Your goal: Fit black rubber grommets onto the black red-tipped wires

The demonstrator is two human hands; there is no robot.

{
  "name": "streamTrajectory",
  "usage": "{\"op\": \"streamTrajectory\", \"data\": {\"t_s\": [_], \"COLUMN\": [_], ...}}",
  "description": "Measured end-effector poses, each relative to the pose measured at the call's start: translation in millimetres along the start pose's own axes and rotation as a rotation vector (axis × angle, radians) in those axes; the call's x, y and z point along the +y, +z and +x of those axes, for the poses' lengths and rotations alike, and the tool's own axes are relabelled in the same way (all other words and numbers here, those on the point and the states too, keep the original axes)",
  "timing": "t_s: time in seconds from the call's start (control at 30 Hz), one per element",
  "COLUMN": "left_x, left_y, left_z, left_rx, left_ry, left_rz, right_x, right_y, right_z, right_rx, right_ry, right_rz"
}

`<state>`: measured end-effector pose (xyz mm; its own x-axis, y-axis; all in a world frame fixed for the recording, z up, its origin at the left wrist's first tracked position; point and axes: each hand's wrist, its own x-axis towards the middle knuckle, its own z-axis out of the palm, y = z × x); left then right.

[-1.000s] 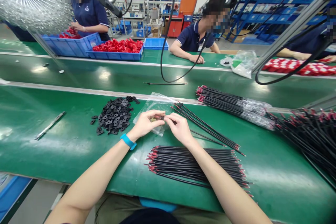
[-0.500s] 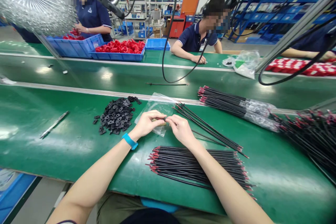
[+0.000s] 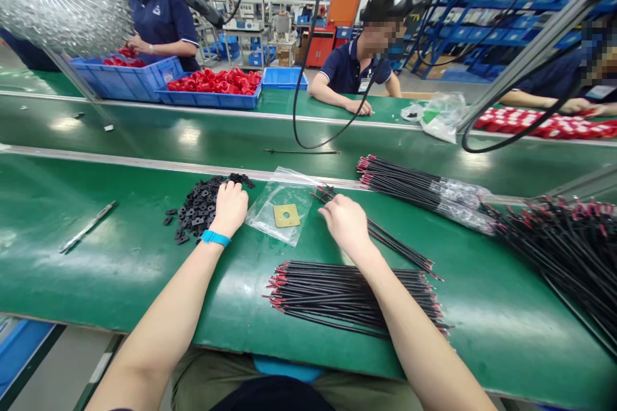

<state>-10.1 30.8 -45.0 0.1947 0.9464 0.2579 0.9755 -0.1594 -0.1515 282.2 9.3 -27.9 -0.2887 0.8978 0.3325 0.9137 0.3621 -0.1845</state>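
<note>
My left hand (image 3: 232, 209), with a blue band on the wrist, is at the right side of a pile of small black plastic pieces (image 3: 195, 209). Its fingers are curled down into the pile and their tips are hidden. Over the left ends of a few black cables (image 3: 400, 241) rests my right hand (image 3: 348, 223), fingers pressed together; what they hold is hidden. Between both hands, a yellowish square plate with a round hole (image 3: 280, 217) lies on a clear plastic bag (image 3: 263, 212). Below, a bundle of black cables with red ends (image 3: 328, 295) passes under my right forearm.
A pen-like metal tool (image 3: 89, 228) lies at left. Wrapped cable bundles (image 3: 414, 186) and a large loose cable heap (image 3: 569, 257) occupy the right. Beyond the rail, a single cable (image 3: 301, 152) lies across. Co-workers sit opposite, near blue bins of red parts (image 3: 216, 82). A black cord loop hangs ahead.
My hands, together over the bag before, have moved apart. The left went left to the black pieces, the right moved right over the cable ends. The yellowish plate is now uncovered.
</note>
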Motion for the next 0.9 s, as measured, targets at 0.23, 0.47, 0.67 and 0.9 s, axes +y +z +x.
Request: {"op": "streamTrajectory", "data": {"t_s": [0.23, 0.47, 0.67, 0.9], "left_x": [6, 17, 24, 24], "left_y": [-2.6, 0.4, 0.7, -3.4], "left_z": [0, -1, -3, -5], "left_rx": [0.007, -0.023, -0.113, -0.107], "left_ry": [0.043, 0.026, 0.021, 0.012], "left_rz": [0.026, 0.022, -0.044, -0.096], "right_x": [-38, -41, -44, -30], "right_y": [-7, -10, -6, 8], "right_z": [-20, -20, -22, -11], "right_rx": [-0.631, -0.683, -0.642, -0.286], "right_ry": [-0.303, -0.333, -0.3, -0.16], "right_rz": [0.53, 0.465, 0.467, 0.506]}}
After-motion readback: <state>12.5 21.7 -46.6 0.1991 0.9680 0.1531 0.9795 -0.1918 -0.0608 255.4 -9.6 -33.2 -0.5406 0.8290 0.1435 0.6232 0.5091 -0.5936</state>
